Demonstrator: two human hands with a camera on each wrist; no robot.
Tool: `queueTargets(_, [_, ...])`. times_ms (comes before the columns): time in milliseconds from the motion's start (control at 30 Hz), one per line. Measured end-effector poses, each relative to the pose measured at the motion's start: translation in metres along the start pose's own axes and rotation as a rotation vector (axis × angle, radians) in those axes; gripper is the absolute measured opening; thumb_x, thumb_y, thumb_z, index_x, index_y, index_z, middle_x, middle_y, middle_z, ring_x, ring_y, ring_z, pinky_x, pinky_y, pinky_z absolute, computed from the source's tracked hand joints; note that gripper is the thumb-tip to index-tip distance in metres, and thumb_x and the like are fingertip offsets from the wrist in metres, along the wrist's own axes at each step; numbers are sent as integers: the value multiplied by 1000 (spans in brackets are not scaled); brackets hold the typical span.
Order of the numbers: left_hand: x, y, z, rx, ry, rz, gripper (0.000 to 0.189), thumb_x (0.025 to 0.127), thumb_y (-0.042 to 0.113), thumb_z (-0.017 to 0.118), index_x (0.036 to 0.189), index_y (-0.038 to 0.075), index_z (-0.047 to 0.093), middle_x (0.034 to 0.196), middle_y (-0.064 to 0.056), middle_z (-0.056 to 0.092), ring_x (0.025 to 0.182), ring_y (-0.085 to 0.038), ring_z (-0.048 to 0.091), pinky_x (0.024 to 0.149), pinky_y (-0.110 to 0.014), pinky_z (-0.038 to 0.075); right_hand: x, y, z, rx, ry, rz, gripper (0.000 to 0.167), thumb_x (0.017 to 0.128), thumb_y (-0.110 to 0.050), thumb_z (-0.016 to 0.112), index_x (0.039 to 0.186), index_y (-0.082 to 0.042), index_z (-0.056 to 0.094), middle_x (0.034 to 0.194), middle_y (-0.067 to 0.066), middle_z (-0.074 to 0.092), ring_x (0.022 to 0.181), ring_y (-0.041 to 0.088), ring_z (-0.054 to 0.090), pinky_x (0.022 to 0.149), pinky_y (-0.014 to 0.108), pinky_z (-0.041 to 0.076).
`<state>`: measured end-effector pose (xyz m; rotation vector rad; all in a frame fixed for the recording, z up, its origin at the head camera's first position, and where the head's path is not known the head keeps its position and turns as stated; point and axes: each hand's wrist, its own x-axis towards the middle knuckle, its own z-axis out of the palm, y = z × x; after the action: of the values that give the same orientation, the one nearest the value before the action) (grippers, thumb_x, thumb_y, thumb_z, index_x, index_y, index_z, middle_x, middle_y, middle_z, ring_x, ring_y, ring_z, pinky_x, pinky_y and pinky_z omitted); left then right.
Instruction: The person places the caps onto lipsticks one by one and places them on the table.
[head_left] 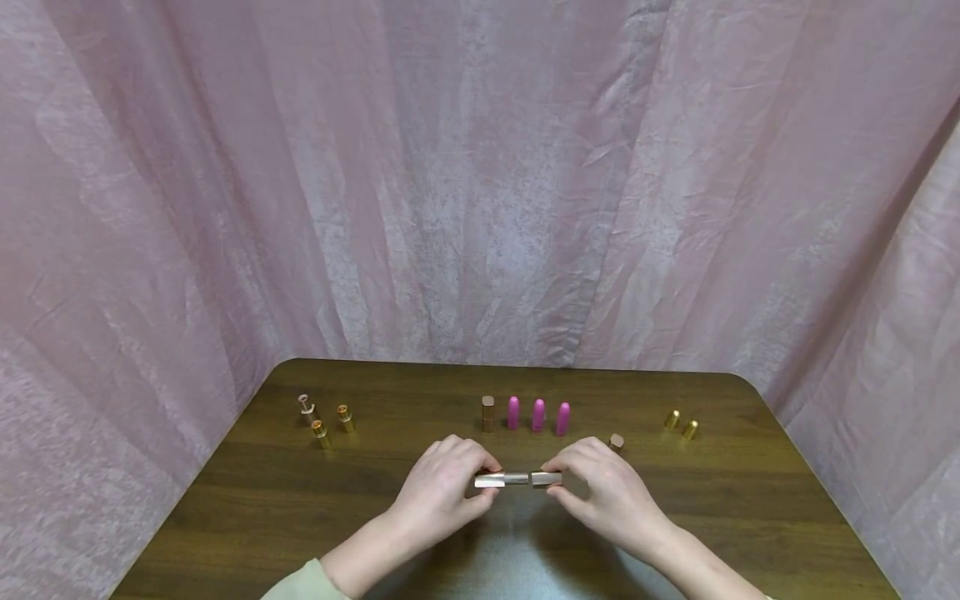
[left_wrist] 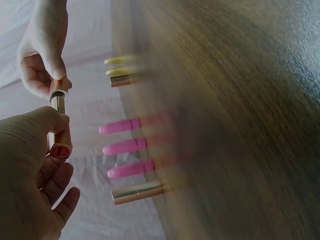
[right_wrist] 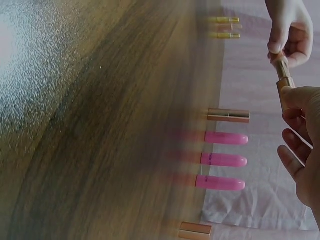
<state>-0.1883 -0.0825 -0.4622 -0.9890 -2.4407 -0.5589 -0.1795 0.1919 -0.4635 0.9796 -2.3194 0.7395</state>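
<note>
My left hand pinches a rose-gold lipstick base between thumb and fingers, its narrower shiny inner tube pointing right. The outer end of the base shows a red inside in the left wrist view. Facing it, my right hand pinches the matching lipstick cap, level with the tube. A narrow gap separates cap and tube in the head view. Both pieces are held above the front middle of the table. Just beyond my hands stand a closed rose-gold lipstick and three pink bullet-shaped tubes in a row.
On the left of the wooden table stand two gold lipstick bases and a pinkish one. Two gold caps are at the right. A rose-gold cap shows partly behind my right hand. Pink curtains surround the table.
</note>
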Motion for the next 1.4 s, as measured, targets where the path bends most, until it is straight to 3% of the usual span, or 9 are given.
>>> queueTargets(267, [1, 4, 2, -17, -12, -5, 25, 80, 23, 85, 97, 25, 68, 95, 18, 65, 88, -6, 55, 79, -28, 47, 1, -2, 3, 12, -6, 0, 33, 74, -16, 91, 101, -24, 74, 102, -19, 68, 101, 3, 60, 85, 25, 49])
queueTargets(800, [4, 13, 6, -39, -24, -8, 25, 79, 22, 84, 97, 26, 67, 93, 16, 66, 87, -6, 54, 77, -29, 46, 4, -8, 14, 47, 43, -77, 35, 72, -12, 92, 101, -20, 73, 101, -16, 68, 97, 9, 62, 84, 25, 49])
queueTargets(1133, [4, 14, 8, -42, -36, -19, 23, 80, 25, 85, 95, 27, 68, 89, 19, 63, 85, -4, 54, 76, -27, 46, 4, -9, 16, 43, 29, -62, 36, 71, -9, 92, 100, -20, 73, 104, -14, 67, 100, 9, 61, 84, 27, 50])
queueTargets(1400, [4, 14, 8, -106, -77, -59, 15, 85, 28, 82, 96, 26, 71, 88, 19, 64, 84, -3, 53, 76, -26, 46, 4, -6, 18, 79, -5, -71, 34, 74, -4, 87, 99, -19, 69, 106, -12, 64, 105, 10, 58, 94, 17, 39])
